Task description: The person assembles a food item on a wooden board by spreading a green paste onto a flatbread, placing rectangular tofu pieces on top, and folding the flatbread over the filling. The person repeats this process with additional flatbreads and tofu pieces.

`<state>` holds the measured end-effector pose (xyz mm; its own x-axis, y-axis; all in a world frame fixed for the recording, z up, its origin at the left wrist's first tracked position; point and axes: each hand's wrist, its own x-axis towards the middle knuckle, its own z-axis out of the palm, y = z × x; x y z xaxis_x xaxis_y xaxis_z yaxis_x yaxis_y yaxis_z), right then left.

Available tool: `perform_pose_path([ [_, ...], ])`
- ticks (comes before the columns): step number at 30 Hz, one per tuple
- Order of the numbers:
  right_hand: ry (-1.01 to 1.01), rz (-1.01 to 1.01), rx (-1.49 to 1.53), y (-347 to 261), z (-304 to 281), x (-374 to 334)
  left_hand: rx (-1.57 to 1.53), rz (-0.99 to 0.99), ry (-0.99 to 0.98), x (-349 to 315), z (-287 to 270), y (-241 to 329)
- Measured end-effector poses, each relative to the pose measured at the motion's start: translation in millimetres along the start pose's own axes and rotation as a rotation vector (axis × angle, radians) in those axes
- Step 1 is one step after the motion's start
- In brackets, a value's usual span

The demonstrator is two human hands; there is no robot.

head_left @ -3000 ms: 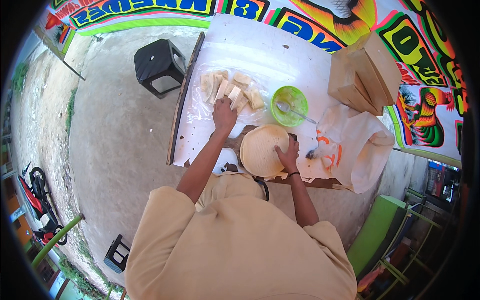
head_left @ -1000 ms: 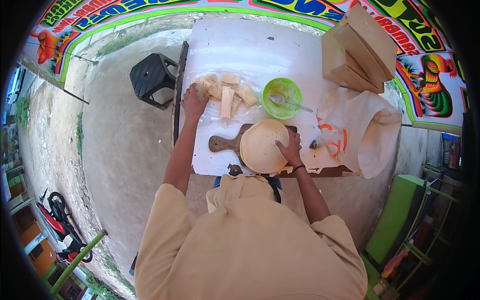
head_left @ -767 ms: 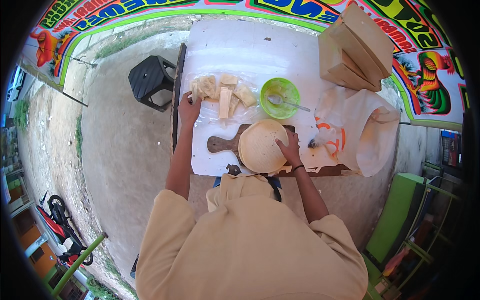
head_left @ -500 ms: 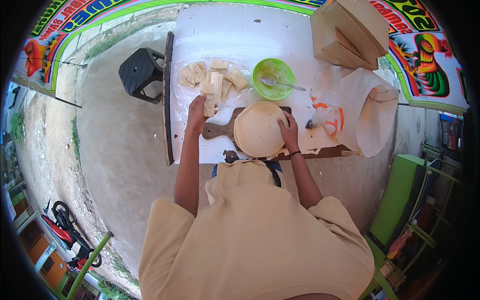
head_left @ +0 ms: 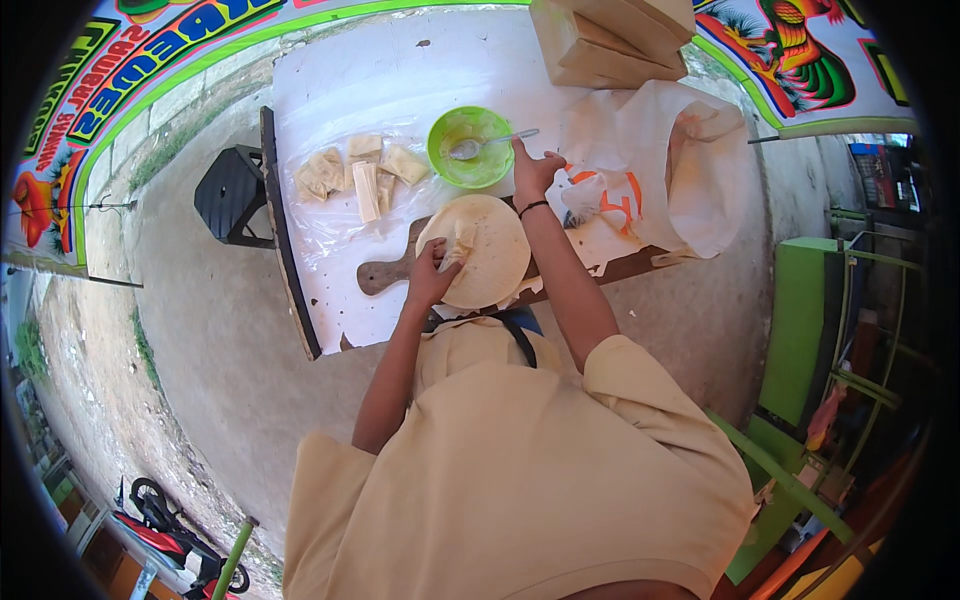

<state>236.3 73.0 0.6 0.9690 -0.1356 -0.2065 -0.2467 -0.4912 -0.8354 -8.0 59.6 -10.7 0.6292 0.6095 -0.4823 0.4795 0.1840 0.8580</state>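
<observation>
A round pale dough sheet (head_left: 488, 250) lies on a wooden paddle board (head_left: 385, 275) at the table's near edge. My left hand (head_left: 432, 277) grips a small folded piece of filling at the sheet's left rim. My right hand (head_left: 533, 170) reaches past the sheet to the spoon handle (head_left: 505, 138) that rests in a green bowl (head_left: 470, 146); its fingers close around the handle's end. Several folded pale wrapped pieces (head_left: 358, 172) lie on clear plastic left of the bowl.
A white table (head_left: 400, 70) carries a stack of brown cardboard boxes (head_left: 610, 35) at the back and a crumpled white and orange bag (head_left: 660, 170) at right. A black stool (head_left: 232, 195) stands left of the table. A green bench (head_left: 800, 330) is at right.
My left hand went from the pile of wrapped pieces back to the dough sheet with a piece in it. My right hand left the sheet and reached up to the spoon.
</observation>
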Motion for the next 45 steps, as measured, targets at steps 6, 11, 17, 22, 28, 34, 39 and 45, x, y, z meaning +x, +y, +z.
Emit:
perform_pose_path([
  [6,-0.273,-0.107,-0.004,6.6,17.2,32.0,-0.023,0.002,-0.053,9.8,-3.6,-18.5],
  [11,-0.310,-0.394,0.020,-17.8,-6.5,10.4,-0.142,-0.016,-0.006,3.9,-1.7,-2.2],
  [17,-0.268,-0.612,0.077,-28.7,-34.7,-18.5,-0.153,0.011,0.004,5.9,-0.3,-8.7],
  [22,-0.144,-0.664,-0.051,-16.5,-29.0,-17.2,-0.204,0.009,0.001,7.8,0.5,-10.6],
  [28,-0.140,-0.645,-0.032,-2.3,-22.6,-33.6,-0.138,0.009,0.008,12.3,0.4,-15.7],
  [34,-0.264,-0.689,0.106,6.9,-22.4,-46.6,-0.113,0.011,0.026,12.0,0.3,-11.3],
  [39,-0.279,-0.916,0.056,-4.0,-34.5,-34.8,-0.134,0.022,0.005,14.3,0.0,-18.0],
  [45,-0.445,-0.979,0.057,5.1,-39.6,-33.1,-0.139,0.016,0.022,11.7,-0.3,-12.7],
])
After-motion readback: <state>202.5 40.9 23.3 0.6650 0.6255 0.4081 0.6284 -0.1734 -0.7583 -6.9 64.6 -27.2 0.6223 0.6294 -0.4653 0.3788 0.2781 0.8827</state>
